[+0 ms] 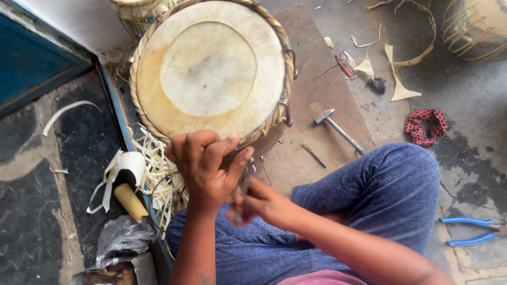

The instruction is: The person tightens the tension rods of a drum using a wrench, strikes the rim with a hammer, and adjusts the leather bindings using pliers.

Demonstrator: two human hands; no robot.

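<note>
On a workshop floor, a seated person in blue trousers works at the near rim of a hand drum (pixel 211 68) with a pale skin head and woven lacing. Left hand (pixel 203 166) curls closed over the rim's edge; right hand (pixel 261 203) grips a slim metal tool (pixel 244 184) just below. A hammer (pixel 338 129) lies on brown board beside the knee; blue-handled pliers (pixel 470 230) rest well apart.

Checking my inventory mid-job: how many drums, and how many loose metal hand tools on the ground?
Drums: 3, the big hide-topped one, one behind it, one top right
Steel hammer: 1
Blue-handled pliers: 1
Thin metal rod: 1
Total: 6
</note>
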